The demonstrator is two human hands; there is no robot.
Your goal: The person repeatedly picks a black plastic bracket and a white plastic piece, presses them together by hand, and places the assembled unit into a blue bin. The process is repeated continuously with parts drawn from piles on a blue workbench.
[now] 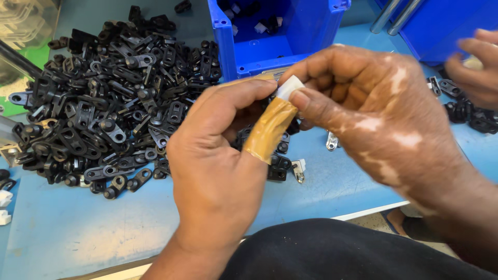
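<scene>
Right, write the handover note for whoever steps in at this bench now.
Left hand: thumb wrapped in tan tape, pinching the small white plastic piece.
Right hand: fingertips on the same white piece.
Big heap of small black plastic bracket parts lies on the blue bench, left of the hands; blue plastic bin behind holds a few pieces.
Another person's hand works far right.
Done count: cannot tell.

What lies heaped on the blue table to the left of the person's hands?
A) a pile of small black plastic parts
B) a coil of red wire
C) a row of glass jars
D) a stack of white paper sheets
A: a pile of small black plastic parts covers the blue table beside the left hand, while the right hand pinches a small white piece.
</scene>
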